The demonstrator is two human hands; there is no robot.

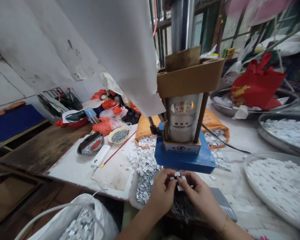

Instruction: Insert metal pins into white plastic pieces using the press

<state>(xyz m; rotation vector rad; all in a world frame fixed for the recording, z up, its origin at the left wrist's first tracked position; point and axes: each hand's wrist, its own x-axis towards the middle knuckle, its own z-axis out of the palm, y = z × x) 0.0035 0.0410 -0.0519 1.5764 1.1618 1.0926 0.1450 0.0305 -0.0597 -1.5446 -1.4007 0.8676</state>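
Just below the front edge of the blue press (185, 156), my left hand (165, 186) and my right hand (195, 188) meet with fingertips close together. Small white plastic pieces (180, 188) show between the fingers of both hands, pinched there; their exact shape is partly hidden. Left of my left hand stands a clear plastic tub (134, 196) with metal pins (145, 183) and more white pieces. Some loose pins lie in the dark area under my hands, blurred. A grey flat box-like part (221, 201) lies right of my right hand.
Trays of white pieces (280, 180) stand on the right. Orange sacks (145, 128) lie behind the press. A bowl of small metal parts (119, 136), a white power bank (101, 156) and a red stick (120, 147) are left. A white sack (107, 213) stands below the table edge.
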